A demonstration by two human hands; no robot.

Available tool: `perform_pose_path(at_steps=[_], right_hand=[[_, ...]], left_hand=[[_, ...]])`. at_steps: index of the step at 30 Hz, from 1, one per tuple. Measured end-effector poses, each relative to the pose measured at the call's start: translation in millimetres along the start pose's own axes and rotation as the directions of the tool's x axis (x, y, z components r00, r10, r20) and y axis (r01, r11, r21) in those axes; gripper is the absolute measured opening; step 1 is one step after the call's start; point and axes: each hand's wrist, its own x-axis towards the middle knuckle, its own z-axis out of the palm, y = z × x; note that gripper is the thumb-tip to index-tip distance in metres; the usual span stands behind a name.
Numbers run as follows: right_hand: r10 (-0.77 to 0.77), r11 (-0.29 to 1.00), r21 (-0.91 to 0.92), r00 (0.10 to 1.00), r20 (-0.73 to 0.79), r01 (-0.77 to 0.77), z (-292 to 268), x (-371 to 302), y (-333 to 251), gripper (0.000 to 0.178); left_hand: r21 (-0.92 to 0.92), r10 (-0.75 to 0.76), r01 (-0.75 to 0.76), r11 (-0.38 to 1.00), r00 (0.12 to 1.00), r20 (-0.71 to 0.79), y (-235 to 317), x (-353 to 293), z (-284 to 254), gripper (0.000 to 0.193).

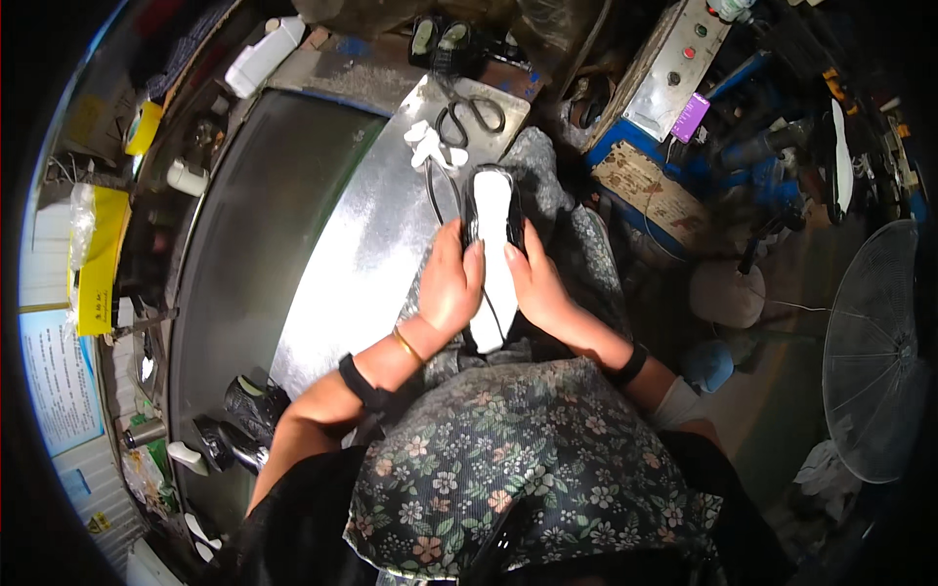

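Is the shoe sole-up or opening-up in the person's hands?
Opening-up: the black shoe shows its white insole, with left hand and right hand gripping.

A black shoe (491, 210) with a white insole (493, 264) inside lies lengthwise, toe pointing away, over the lap, sole side down.

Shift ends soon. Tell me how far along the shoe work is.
Done: cannot tell. In hand: both hands, left hand and right hand, grip a black shoe with a white insole on the lap. Left: more black shoes wait at the table edge; scissors lie unused.
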Motion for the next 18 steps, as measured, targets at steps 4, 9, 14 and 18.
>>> perform_pose_path(at_steps=[4,9,14,18], right_hand=[[0.028,0.999,0.023,0.996,-0.085,-0.026,-7,13,-8,0.060],[0.087,0.948,0.245,0.904,0.419,-0.204,-58,77,-38,0.063],[-0.031,0.998,-0.059,0.996,-0.087,0.026,-259,112,-97,0.036],[-0.459,0.372,-0.881,0.767,-0.448,-0.291,-435,86,-135,0.045]], left_hand=[[-0.254,-0.035,0.023,0.967,0.999,-0.041,23,-19,-5,0.051],[-0.733,-0.369,0.592,0.337,0.799,0.475,23,19,-54,0.056],[0.437,-0.332,0.305,0.846,0.943,-0.016,-32,-3,-86,0.091],[0.720,-0.406,0.055,0.692,0.854,0.325,-86,-48,-76,0.105]])
